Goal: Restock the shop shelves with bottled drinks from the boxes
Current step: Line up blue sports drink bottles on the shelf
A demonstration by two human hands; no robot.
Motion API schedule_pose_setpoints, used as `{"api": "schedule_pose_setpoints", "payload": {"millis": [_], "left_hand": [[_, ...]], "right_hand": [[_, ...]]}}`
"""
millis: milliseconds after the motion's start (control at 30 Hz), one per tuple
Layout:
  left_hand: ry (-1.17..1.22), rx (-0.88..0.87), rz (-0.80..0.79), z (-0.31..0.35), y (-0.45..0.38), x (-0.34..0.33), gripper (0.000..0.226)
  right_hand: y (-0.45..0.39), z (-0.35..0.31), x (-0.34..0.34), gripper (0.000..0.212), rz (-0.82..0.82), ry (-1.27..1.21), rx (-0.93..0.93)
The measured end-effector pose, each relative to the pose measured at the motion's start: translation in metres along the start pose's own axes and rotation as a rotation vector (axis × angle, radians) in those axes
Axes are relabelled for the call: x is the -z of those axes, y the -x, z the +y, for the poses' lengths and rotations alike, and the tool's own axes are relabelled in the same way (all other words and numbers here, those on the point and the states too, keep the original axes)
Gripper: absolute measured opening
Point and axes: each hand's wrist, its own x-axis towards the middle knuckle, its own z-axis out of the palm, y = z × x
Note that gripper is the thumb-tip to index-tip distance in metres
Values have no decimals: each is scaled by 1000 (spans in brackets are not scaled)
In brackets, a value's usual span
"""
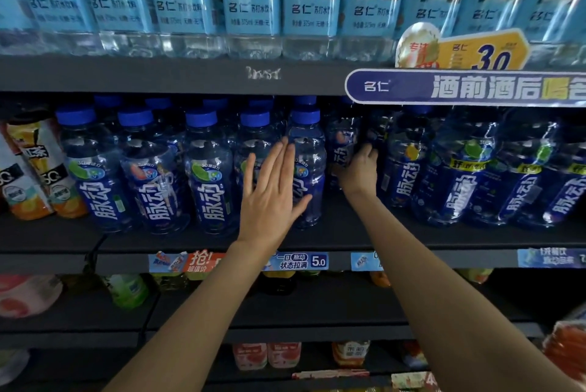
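— Two bare forearms come up from the near edge toward the middle shelf [348, 233]. What is each hand doing?

— Left hand [272, 198] lies flat, fingers straight and close together, against the front row of blue-capped bottles [203, 169]. It rests over the bottle [309, 166] at the right end of that row and partly covers the one beside it. Nothing is gripped.

— And the right hand [358, 169]?

— It reaches farther in, into the gap right of that end bottle. Its fingers curl round a bottle set back in the shadow [342, 144], a dark blue label showing just left of the knuckles. The fingertips are hidden behind the bottle.

— Where do the rest of the drinks stand?

— Upright in rows on the middle shelf, more blue caps behind the front row. To the right of the gap stands another group of blue bottles [459, 169]. At the far left of the same shelf are orange-and-white cartons [35, 169].

— Above?

— A row of clear bottles with light blue labels [250, 1] on the top shelf, with a yellow price tag [482, 49] and a purple banner [475, 87] at the right.

— Below?

— Price strips [298, 260] on the shelf edge, and lower shelves with a green bottle [130, 290] and pink-labelled bottles [266, 355].
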Motion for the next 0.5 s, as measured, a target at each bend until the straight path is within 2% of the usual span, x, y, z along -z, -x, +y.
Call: {"api": "schedule_pose_setpoints", "payload": {"millis": [100,167,200,300,367,500], "left_hand": [[-7,19,-14,2,4,2,82],[-8,20,-8,4,6,3,80],[-5,26,1,5,7,3,78],[21,52,18,9,6,3,78],[34,64,24,9,5,3,79],[27,62,16,10,5,4,81]], "right_hand": [[18,1,23,56,316,115,234],[22,4,44,59,510,228,276],[20,6,56,66,508,297,233],[5,15,71,87,325,495,75],[-4,17,64,85,315,555,67],[-3,12,60,79,352,471,92]]}}
